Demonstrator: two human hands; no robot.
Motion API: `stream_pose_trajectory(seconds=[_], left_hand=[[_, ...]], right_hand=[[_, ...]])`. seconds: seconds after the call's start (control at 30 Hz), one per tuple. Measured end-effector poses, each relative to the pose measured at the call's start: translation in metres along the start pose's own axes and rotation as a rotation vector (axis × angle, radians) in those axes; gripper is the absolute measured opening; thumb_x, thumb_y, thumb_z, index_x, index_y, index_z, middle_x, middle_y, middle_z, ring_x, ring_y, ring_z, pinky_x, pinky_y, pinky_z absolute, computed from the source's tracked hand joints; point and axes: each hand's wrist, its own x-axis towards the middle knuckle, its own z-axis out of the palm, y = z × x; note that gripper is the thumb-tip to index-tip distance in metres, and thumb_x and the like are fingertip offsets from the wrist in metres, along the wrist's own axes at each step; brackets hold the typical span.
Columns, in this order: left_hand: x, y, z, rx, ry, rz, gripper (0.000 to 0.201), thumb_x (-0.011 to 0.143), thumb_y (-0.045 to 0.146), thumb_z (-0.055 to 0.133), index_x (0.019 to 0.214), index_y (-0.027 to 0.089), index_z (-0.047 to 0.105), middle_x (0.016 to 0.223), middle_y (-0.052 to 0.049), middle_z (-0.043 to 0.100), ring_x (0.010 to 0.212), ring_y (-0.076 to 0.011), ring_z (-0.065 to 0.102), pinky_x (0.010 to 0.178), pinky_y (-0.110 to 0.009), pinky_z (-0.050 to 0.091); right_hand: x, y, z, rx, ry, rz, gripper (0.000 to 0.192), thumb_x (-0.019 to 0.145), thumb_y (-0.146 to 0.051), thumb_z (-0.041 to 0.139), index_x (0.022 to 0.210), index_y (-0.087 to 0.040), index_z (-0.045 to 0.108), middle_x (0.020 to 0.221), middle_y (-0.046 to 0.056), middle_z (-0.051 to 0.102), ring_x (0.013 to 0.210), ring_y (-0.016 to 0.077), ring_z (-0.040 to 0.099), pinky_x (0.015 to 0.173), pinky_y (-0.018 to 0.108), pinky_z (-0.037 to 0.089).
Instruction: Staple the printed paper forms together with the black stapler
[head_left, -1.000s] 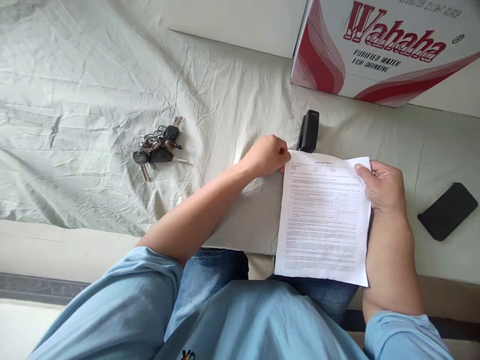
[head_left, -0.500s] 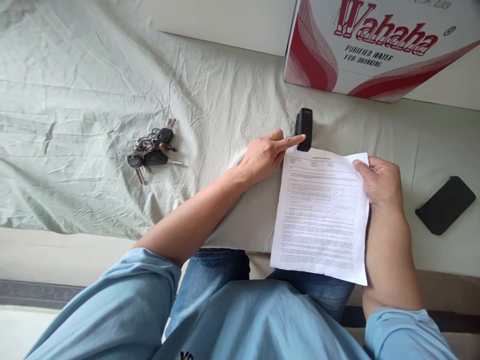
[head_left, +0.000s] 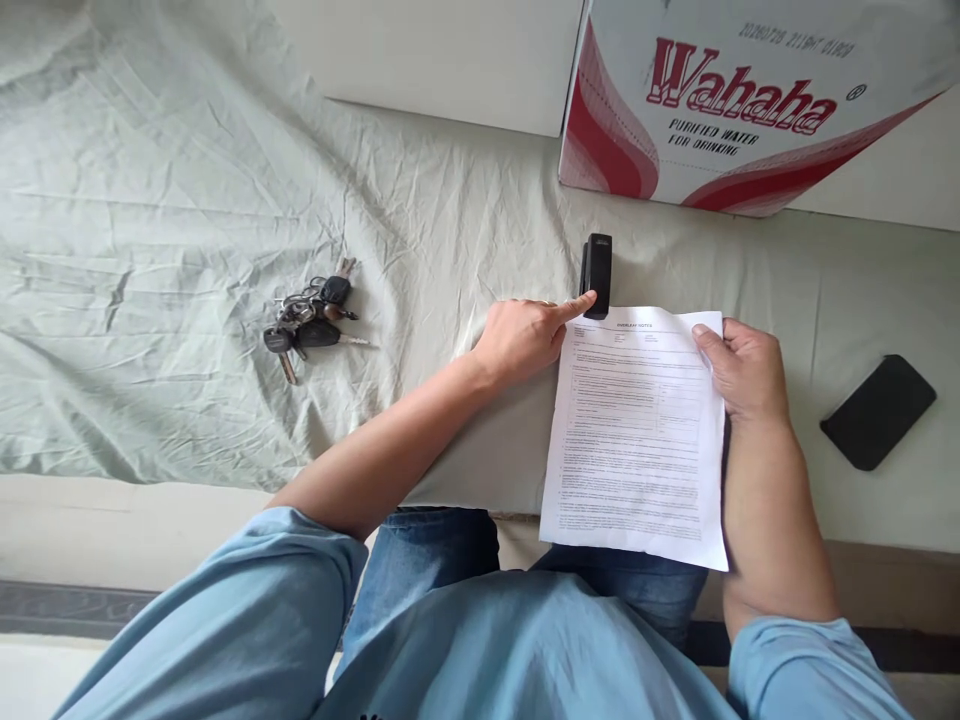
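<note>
A printed white paper sheet (head_left: 637, 430) lies at the near edge of a cloth-covered surface, its lower part hanging over my lap. My right hand (head_left: 739, 370) holds the sheet's top right edge with thumb on top. My left hand (head_left: 525, 335) rests beside the sheet's top left corner, index finger stretched out and touching the near end of a black stapler (head_left: 596, 275). The stapler lies just beyond the paper's top edge.
A bunch of keys (head_left: 311, 310) lies on the wrinkled pale green cloth (head_left: 150, 250) to the left. A black phone (head_left: 877, 410) lies at the right. A red and white Wahaha cardboard box (head_left: 750, 100) stands at the back.
My left hand let go of the paper's top left corner, uncurled, and its index finger reached to the stapler. The stapler turned a little. My right hand kept its hold.
</note>
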Motion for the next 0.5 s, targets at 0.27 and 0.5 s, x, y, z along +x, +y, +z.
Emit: stream_pose_trajectory(seconds=[0.27, 0.5], left_hand=[[0.008, -0.03, 0.02, -0.503, 0.247, 0.131, 0.05, 0.116, 0.03, 0.058, 0.159, 0.026, 0.082, 0.092, -0.003, 0.087, 0.076, -0.0181, 0.074, 0.081, -0.034, 0.059], [0.008, -0.027, 0.005, -0.886, 0.195, -0.038, 0.075, 0.116, 0.084, 0.053, 0.096, 0.019, 0.084, 0.069, -0.003, 0.068, 0.062, -0.0137, 0.057, 0.063, -0.031, 0.047]], right_hand=[[-0.019, -0.047, -0.004, 0.238, -0.25, 0.212, 0.047, 0.074, -0.066, 0.111, 0.091, -0.028, 0.091, 0.078, 0.002, 0.084, 0.069, 0.0221, 0.077, 0.06, 0.035, 0.061], [-0.027, -0.067, 0.004, 0.527, 0.003, 0.181, 0.046, 0.064, -0.06, 0.116, 0.089, -0.03, 0.09, 0.075, -0.001, 0.083, 0.068, 0.0219, 0.08, 0.068, 0.037, 0.071]])
